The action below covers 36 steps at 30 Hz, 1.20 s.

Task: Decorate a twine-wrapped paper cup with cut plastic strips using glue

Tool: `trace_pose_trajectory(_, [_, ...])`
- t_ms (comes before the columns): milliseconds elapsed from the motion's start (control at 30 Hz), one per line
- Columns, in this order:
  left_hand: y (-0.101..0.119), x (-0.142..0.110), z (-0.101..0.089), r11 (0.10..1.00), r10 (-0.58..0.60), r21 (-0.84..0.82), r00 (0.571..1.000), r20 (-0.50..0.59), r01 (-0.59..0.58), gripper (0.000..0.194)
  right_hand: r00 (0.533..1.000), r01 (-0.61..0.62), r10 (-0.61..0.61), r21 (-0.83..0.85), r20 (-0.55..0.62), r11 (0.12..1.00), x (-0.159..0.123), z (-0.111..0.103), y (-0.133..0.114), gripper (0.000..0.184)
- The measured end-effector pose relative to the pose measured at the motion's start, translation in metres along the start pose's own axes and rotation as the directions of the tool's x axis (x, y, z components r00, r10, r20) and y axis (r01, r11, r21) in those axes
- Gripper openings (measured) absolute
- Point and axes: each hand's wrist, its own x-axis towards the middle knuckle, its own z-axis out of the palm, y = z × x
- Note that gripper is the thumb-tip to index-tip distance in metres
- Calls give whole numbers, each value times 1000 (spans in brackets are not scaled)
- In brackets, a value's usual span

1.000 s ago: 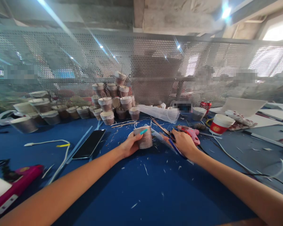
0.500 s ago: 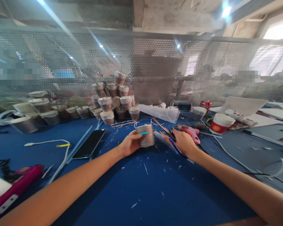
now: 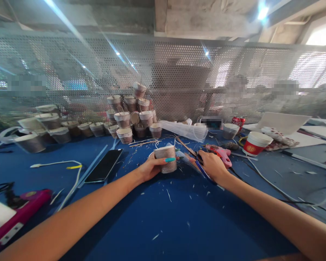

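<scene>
Tipped on its side, a small cup (image 3: pixel 164 155) wrapped in grey-brown cord is gripped by my left hand (image 3: pixel 149 168), the thumb with its turquoise nail lying across the wrapped wall. A white cord loops up behind its far side. My right hand (image 3: pixel 214 165) is closed around blue-handled scissors (image 3: pixel 202 169), whose blades point up and left, to the right of the cup. Clear glue sticks (image 3: pixel 183 156) lie between the cup and that hand. Just beyond the right fingers rests a pink glue gun (image 3: pixel 225 155), apart from the hand.
Cord-wrapped cups (image 3: pixel 122 119) are stacked at the back centre, with more at the left. A phone (image 3: pixel 104 166) and a magenta power strip (image 3: pixel 35 201) lie left. Paper cups (image 3: pixel 256 143), a red can (image 3: pixel 238 122) and cables stand or lie right.
The cup has turned slightly and dipped a little in my left hand, and the thumb has slid lower and right across it. The right hand with the scissors has hardly moved.
</scene>
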Motion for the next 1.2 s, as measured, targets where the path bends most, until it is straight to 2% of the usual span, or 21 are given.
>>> trace_pose_trajectory(167, [-4, 3, -5, 998, 21, -54, 993, -118, -27, 38, 1000, -14, 14, 1, 6, 1000, -1, -2, -3, 41])
trace_pose_trajectory(300, [-6, 5, -9, 993, -4, -116, 991, -133, -12, 32, 999, -45, 45, -11, -14, 999, -2, -4, -6, 45])
trace_pose_trajectory(367, [-5, 5, -8, 995, 1, -96, 988, -155, -16, 33, 999, -50, 50, -17, -22, 999, -3, -5, -7, 48])
trace_pose_trajectory(533, [-6, 6, -2, 988, 131, 109, 958, -255, -106, 49, 1000, -26, 25, -45, -19, 999, -4, -9, -7, 53])
trace_pose_trajectory(700, [-10, 4, -1, 901, 291, 397, 922, -254, -175, 63, 1000, -8, 7, -99, -19, 995, -4, -17, -8, 56])
trace_pose_trajectory(767, [-12, 3, 1, 870, 294, 466, 928, -228, -161, 63, 1000, 6, -10, -130, -26, 991, -5, -19, -8, 58])
trace_pose_trajectory(1000, [-14, 3, 7, 829, 285, 535, 946, -155, -163, 61, 999, 51, -50, -195, 9, 980, -3, -18, -5, 63])
trace_pose_trajectory(1200, [-11, 1, 4, 648, 338, 751, 932, -130, -130, 60, 998, 61, -53, -209, 45, 976, -2, -17, -1, 62])
